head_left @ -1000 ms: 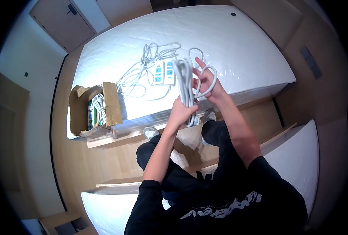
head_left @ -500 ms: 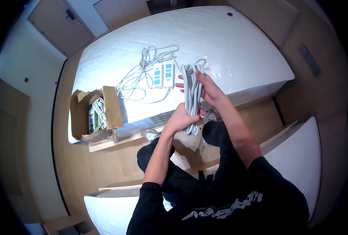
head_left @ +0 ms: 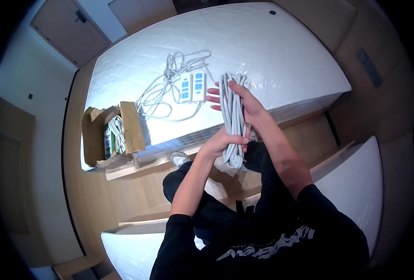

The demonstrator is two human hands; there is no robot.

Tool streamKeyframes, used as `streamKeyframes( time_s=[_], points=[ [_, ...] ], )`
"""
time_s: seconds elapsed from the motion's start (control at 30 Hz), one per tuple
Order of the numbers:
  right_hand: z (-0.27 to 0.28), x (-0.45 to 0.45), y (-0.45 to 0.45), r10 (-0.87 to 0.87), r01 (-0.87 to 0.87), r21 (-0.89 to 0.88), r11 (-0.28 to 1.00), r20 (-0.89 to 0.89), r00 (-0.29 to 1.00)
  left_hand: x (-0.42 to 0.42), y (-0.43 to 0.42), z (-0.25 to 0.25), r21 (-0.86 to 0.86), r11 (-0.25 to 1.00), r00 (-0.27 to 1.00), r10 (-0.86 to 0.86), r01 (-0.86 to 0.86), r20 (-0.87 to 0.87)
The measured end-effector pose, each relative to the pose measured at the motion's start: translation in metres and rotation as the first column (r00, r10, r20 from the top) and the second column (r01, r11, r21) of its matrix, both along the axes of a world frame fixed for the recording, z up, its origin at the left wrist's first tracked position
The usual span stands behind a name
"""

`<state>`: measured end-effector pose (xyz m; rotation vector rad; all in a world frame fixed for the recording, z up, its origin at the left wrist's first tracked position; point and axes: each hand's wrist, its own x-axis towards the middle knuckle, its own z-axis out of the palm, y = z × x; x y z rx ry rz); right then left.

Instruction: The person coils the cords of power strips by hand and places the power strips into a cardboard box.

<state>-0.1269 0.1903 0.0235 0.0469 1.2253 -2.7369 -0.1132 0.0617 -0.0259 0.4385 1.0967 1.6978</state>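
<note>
A long bundle of folded white power cable (head_left: 235,119) hangs upright between my hands, with a plug at its lower end. My left hand (head_left: 223,141) is wrapped round the lower part of the bundle. Higher up, my right hand (head_left: 250,103) holds the bundle with the thumb across its front; the fingers stretch out behind it to the left. Beyond my hands, two white power strips with blue sockets, a left one (head_left: 185,87) and a right one (head_left: 198,87), lie side by side. Loose loops of grey-white cable (head_left: 158,95) spread out to their left.
The power strips lie on a plastic-wrapped mattress (head_left: 263,56). An opened cardboard box (head_left: 133,128) at its near left corner holds another coiled cable (head_left: 117,133). A small dark object (head_left: 272,12) sits at the far edge. Another wrapped mattress (head_left: 356,182) is behind me.
The cable bundle has shifted slightly right and down with my left hand. My right thumb has moved further across the bundle, and the loops at its top sit closer together.
</note>
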Motion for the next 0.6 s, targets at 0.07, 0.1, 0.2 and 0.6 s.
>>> streamKeyframes(
  time_s=[0.07, 0.1, 0.2, 0.6],
  points=[
    [0.0, 0.0, 0.006, 0.067, -0.067, -0.031, 0.997, -0.011, 0.998, -0.002, 0.004, -0.005, 0.027, 1.0, 0.998, -0.009, 0.007, 0.055],
    [-0.002, 0.001, 0.01, 0.138, -0.138, -0.065, 0.988, -0.018, 0.99, 0.0, 0.006, -0.007, 0.051, 0.999, 0.993, -0.014, 0.008, 0.115],
    [-0.023, -0.008, 0.017, 0.298, -0.319, -0.243, 0.916, -0.119, 0.947, 0.005, 0.005, -0.003, 0.157, 0.985, 0.986, -0.093, 0.071, 0.137],
    [-0.005, 0.003, -0.021, 0.375, -0.549, -0.459, 0.699, -0.418, 0.827, 0.011, 0.0, -0.013, 0.617, 0.725, 0.912, -0.409, 0.305, 0.03]
  ],
)
